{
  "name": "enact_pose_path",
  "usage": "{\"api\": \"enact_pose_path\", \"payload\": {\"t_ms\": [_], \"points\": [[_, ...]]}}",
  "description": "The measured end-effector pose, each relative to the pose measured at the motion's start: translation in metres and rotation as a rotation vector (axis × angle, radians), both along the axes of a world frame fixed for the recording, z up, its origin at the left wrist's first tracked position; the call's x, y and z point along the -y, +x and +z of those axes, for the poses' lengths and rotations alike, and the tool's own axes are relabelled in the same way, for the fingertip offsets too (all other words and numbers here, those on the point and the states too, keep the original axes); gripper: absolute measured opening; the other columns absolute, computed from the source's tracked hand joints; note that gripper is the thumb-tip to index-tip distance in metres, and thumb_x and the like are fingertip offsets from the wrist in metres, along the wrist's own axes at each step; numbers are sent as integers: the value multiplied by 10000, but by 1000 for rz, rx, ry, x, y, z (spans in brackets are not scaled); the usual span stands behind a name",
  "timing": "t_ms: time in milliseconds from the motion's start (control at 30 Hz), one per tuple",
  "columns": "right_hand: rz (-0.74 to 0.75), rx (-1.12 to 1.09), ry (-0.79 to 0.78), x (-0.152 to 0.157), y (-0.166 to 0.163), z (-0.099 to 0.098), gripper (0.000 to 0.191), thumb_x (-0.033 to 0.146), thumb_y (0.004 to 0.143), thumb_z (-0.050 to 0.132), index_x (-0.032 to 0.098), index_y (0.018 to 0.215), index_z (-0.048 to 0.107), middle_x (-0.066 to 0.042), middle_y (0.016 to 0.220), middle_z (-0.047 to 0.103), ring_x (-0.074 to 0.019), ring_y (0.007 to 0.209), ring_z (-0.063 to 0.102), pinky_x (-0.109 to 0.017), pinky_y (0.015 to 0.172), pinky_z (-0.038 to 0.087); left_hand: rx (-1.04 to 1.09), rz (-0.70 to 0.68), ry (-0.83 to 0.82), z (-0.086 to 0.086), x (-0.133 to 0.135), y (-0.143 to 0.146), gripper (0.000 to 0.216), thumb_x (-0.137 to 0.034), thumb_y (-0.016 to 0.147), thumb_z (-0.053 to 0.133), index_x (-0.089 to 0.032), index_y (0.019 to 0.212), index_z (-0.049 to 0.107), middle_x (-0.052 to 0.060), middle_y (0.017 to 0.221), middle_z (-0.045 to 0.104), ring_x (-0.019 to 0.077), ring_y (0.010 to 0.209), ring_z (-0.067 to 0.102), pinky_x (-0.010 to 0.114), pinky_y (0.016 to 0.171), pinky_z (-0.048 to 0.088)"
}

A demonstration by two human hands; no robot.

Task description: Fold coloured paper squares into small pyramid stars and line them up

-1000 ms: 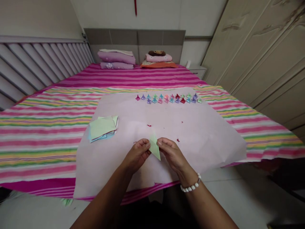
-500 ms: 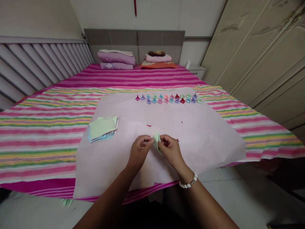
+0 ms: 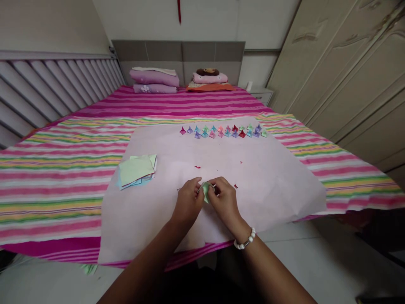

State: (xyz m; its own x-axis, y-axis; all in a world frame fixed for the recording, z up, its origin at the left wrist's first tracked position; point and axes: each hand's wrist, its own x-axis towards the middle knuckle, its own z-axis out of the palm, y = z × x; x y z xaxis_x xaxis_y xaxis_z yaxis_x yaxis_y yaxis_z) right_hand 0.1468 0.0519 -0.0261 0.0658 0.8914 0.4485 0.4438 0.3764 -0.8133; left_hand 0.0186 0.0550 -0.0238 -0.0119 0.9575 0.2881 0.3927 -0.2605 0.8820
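Observation:
A small folded piece of light green paper [image 3: 206, 192] is held up between my two hands, above the large pale sheet [image 3: 152, 223]. My left hand [image 3: 189, 199] pinches its left edge between thumb and fingers. On the opposite edge, the thumb and fingers of my right hand [image 3: 224, 197] close on the paper, and a white bead bracelet [image 3: 245, 240] circles that wrist. My fingers hide parts of the folds. Farther off, several small folded paper shapes [image 3: 220, 133] in many colours stand in two rows.
To the left lies a stack of paper sheets [image 3: 137, 169], pale green on top. Red paper scraps [image 3: 198, 167] dot the pale sheet. Beneath it spreads a striped bed cover [image 3: 57, 169]. Folded bedding [image 3: 155, 78] sits by the headboard [image 3: 215, 52].
The green paper has turned and now shows a rounder, more compact outline. My hands have come closer together around it, with the left thumb now against its near side.

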Motion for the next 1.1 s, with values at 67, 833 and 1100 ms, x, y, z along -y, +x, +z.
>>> {"api": "enact_pose_path", "payload": {"t_ms": [67, 833, 1100], "points": [[-2, -80, -54, -2, 1, -2, 145, 125, 748, 524, 202, 753, 647, -26, 752, 616, -155, 636, 541, -278, 584, 425, 61, 22, -68, 0, 1, 0, 247, -147, 727, 652, -202, 960, 592, 17, 787, 646, 153, 637, 592, 282, 638, 463], [175, -557, -375, -6, 6, 3, 148, 303, 687, 671, 189, 781, 663, 42, 519, 568, -128, 458, 511, -259, 474, 402, -496, -397, 185, 7, -9, -24, 216, -162, 814, 583, -273, 935, 724, 58, 1007, 717, 243, 986, 582, 391, 878, 422], [275, -491, -374, -1, 13, 6, 278, 440, 831, 599, 179, 815, 692, 30, 516, 545, -123, 498, 490, -258, 516, 388, -112, -331, 108, 10, 1, -21, 163, -245, 860, 567, -223, 824, 723, 58, 944, 667, 202, 890, 608, 310, 801, 456]]}}
